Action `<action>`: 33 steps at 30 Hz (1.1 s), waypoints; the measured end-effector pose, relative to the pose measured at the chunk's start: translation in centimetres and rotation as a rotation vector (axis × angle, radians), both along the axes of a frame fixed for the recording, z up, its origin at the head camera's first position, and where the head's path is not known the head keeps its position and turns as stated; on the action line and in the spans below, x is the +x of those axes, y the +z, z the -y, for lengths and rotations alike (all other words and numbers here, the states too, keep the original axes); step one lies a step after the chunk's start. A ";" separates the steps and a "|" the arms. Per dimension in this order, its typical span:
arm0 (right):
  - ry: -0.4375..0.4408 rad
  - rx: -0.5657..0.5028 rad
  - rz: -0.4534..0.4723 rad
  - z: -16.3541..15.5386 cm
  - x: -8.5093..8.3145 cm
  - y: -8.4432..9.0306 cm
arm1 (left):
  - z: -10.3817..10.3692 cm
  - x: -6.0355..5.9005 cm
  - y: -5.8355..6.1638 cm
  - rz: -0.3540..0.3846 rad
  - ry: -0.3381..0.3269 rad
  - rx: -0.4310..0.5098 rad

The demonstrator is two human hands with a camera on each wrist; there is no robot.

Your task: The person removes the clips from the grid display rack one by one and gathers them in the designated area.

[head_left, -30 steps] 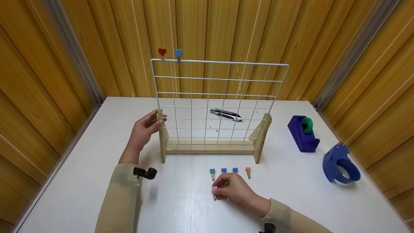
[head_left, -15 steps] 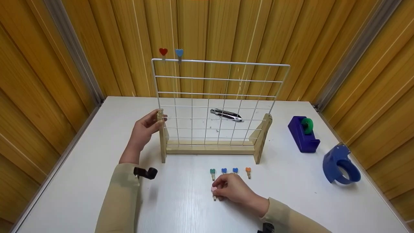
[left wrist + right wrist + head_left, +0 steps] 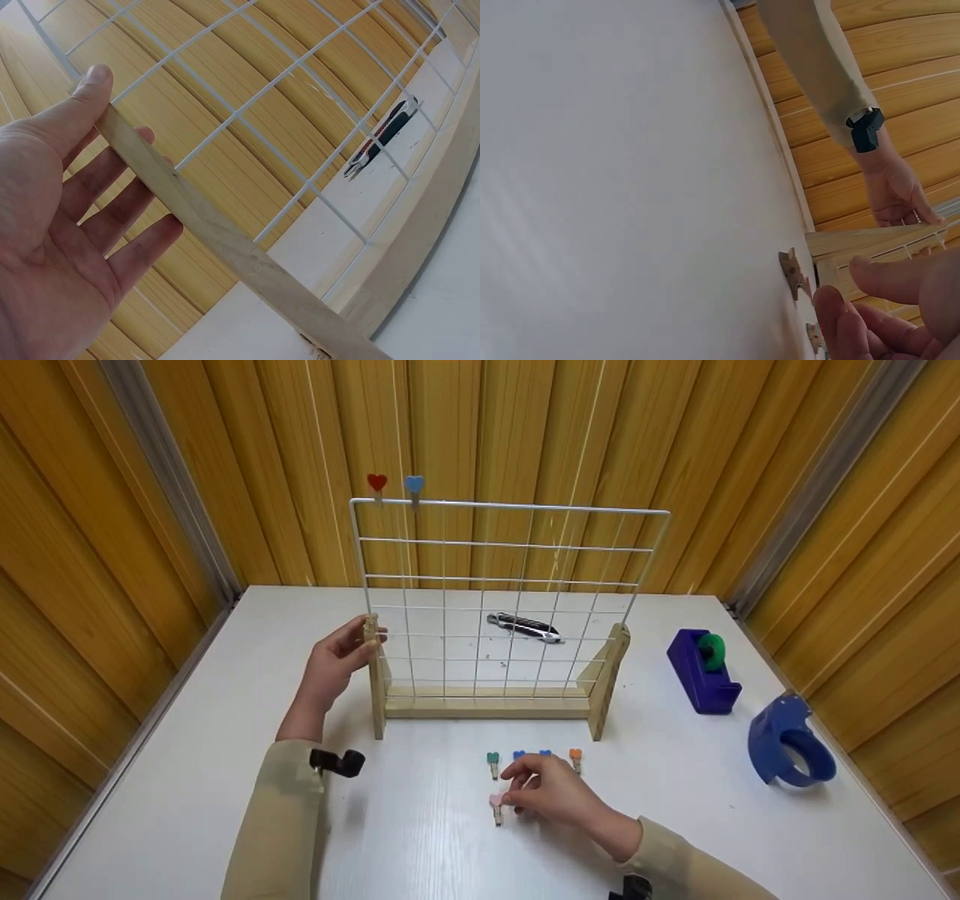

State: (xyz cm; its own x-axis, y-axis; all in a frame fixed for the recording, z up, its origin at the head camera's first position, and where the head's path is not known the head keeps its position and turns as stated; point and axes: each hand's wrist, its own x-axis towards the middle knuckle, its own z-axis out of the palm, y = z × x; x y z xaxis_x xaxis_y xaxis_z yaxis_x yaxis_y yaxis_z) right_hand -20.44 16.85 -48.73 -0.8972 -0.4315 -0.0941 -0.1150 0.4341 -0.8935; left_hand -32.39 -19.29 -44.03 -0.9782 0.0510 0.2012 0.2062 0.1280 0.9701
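My left hand grips the left upright of a wooden stand holding a white wire grid. In the left wrist view its thumb lies over the upright's top, fingers behind. A pink heart clothespin lies on the table. Beside it is my right hand, thumb and fingers apart in the right wrist view, nothing between them. Beyond lie a green heart clothespin, two blue ones partly hidden by the hand, and an orange one. Red and light blue heart clothespins are on the grid's top bar.
Behind the grid lies a black utility knife among small dark specks. On the right stand a purple tape dispenser with a green core and a blue tape cutter. Wood-patterned walls enclose the white table.
My right hand has let go of the pink clothespin and shifted slightly right and away from it. The clothespin stays on the table. My left hand keeps its grip on the upright.
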 end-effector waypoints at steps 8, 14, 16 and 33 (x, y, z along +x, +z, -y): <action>0.023 -0.015 -0.087 -0.3 -0.5 3.1 | 0.0 0.1 0.1 -0.001 0.000 0.009; 0.007 -0.007 -0.142 0.0 -1.0 5.6 | -0.1 0.1 0.0 0.000 0.004 0.009; 0.003 -0.009 -0.161 0.2 -1.2 6.5 | -0.1 0.1 0.1 0.001 0.005 0.008; -0.013 -0.070 -0.395 2.4 -3.9 14.5 | -0.1 0.2 0.2 0.010 0.001 0.019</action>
State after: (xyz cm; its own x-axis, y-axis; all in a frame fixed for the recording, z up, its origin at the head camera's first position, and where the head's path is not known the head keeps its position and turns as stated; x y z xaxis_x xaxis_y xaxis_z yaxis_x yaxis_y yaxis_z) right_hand -24.36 14.46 -34.20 -0.8636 -0.4133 0.2888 -0.4509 0.3769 -0.8091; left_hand -32.15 -19.22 -43.84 -0.9802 0.0467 0.1922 0.1963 0.1101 0.9743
